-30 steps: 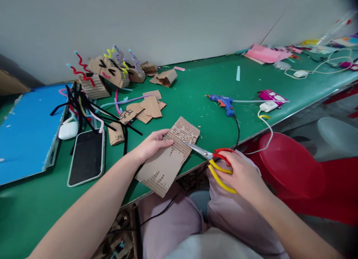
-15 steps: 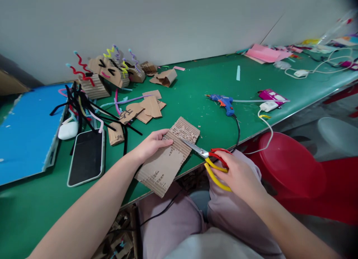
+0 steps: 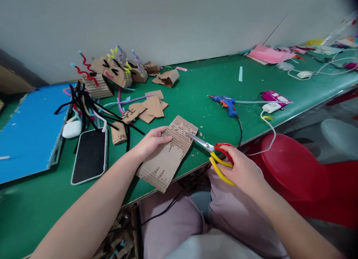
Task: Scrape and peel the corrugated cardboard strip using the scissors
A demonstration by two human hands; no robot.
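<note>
Cardboard sheet [image 3: 165, 160] at the near edge of the bench [image 3: 195, 84]: my left hand [image 3: 153, 141] grips its side, my right hand [image 3: 243, 167] the scissors [image 3: 207, 145]; I judge it light, stiffish, fragile at the exposed ridges, best held mid-edge

Green table [image 3: 192, 87]. Carries, left of the grip of the left hand [image 3: 152, 142]: phone [image 3: 90, 156], white case [image 3: 72, 129] just beside, tangled black pipe cleaners [image 3: 81, 98] and, farthest out, blue board [image 3: 33, 128]. Beyond the grip, bears overlapping cardboard pieces [image 3: 153, 107]; farther back to the left, cardboard figures [image 3: 98, 87]. Right of the grip, supports cardboard crumbs [image 3: 201, 132] nearby, then blue glue gun [image 3: 229, 103], magenta pack [image 3: 275, 97], pale strip [image 3: 241, 74] and pink paper [image 3: 268, 54].
</note>
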